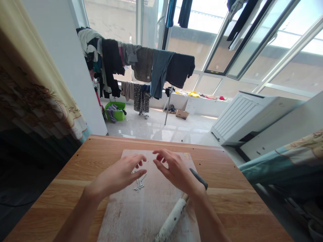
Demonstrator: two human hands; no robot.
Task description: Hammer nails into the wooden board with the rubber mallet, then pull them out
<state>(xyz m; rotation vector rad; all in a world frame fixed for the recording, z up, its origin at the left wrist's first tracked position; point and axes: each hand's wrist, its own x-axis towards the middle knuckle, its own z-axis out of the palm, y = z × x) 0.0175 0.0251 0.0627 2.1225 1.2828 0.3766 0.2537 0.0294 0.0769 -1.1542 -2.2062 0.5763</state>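
My left hand (128, 169) hovers over a pale, worn board (148, 211), its fingers curved and apart with nothing between them. Facing it, my right hand (174, 166) is held over the same board, fingers loosely bent and also holding nothing. Several silvery nails (138, 185) lie in a small heap on the board, just below my left thumb. A hammer rests on the right part of the board, its dark head (199, 178) beside my right wrist and its white-wrapped handle (173, 216) slanting toward me. My right forearm covers part of the hammer.
The board lies on a wooden table (68, 188). Beyond the far edge are a tiled floor, a drying rack hung with clothes (143, 64), a green basin (121, 114) and a cardboard box (182, 114). A white ribbed cabinet (234, 114) stands at right; curtains (50, 84) hang on both sides.
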